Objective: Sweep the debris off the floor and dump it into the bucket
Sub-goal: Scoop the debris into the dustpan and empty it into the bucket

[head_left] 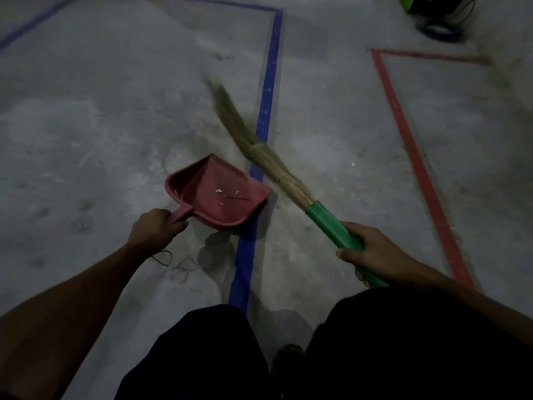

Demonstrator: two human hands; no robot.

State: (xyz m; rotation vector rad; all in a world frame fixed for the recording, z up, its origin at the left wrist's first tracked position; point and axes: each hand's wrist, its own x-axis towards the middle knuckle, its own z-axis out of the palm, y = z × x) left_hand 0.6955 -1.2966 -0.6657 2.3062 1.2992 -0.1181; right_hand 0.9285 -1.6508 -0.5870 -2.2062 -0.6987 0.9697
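A red dustpan rests on the grey concrete floor, its open mouth facing right onto a blue tape line. A few small white scraps and a thin dark stick lie inside it. My left hand grips the dustpan's short handle. My right hand holds the green handle of a grass broom. The broom's bristles stretch up and left past the pan's mouth and are blurred at the tip. No bucket is in view.
A blue tape line runs up the floor's middle, and a red tape outline lies at the right. Thin dark strands lie near my left wrist. A green-and-black object with cables sits top right. My dark-clothed knees fill the bottom.
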